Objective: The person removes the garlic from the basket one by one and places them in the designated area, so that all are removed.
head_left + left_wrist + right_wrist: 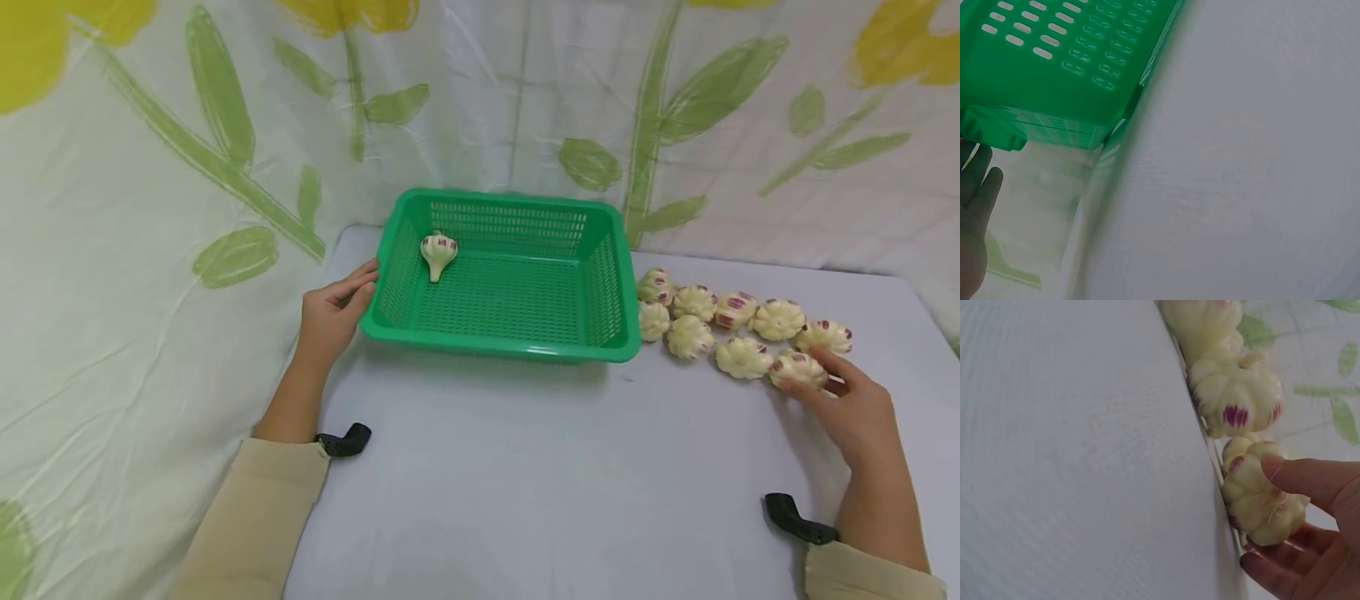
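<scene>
My right hand point(858, 408) holds a garlic bulb point(798, 369), cream with purple streaks, at the near right end of a group of bulbs. In the right wrist view the thumb lies on top of this bulb point(1263, 500) and the other fingers reach beneath it. My left hand point(330, 317) touches the left rim of a green plastic basket point(487, 346). From the left wrist view, straight fingers point(982, 187) reach up to the rim's underside. One garlic bulb point(438, 250) lies inside the basket, near its back left corner, stem toward me.
Several more garlic bulbs point(742, 358) sit in two rough rows right of the basket, some close against its side. A white table point(525, 475) carries everything. A flower-printed cloth point(480, 100) hangs behind and along the left. Each wrist wears a black device point(348, 440).
</scene>
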Tool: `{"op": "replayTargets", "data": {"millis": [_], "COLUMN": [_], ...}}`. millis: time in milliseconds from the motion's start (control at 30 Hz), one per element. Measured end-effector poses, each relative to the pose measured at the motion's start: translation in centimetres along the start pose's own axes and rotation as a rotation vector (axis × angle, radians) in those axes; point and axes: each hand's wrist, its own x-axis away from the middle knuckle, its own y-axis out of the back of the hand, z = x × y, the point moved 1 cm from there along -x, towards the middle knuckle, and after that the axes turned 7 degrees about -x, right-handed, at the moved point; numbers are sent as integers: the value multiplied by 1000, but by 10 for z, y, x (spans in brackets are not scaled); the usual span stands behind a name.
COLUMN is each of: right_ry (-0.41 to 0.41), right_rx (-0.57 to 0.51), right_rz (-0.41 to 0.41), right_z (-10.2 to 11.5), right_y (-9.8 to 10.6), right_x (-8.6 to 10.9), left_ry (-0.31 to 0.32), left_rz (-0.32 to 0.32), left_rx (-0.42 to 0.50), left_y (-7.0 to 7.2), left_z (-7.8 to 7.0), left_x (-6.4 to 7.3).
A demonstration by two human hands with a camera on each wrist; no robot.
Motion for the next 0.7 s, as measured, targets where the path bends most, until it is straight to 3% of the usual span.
{"op": "replayTargets", "data": {"millis": [167,400,700], "right_ry": [3,-7,9], "right_rx": [-13,-18,1], "right_rz": [-9,-55,-94], "right_z": [3,8,9], "right_y": [2,-2,-2], "right_x": [1,4,7], "left_ry": [3,10,-22], "left_rz": [5,17,19], "left_rx": [-12,-24,-13], "left_y": [-1,0,0], "left_z": [4,-26,-27], "left_x": [-1,1,1]}}
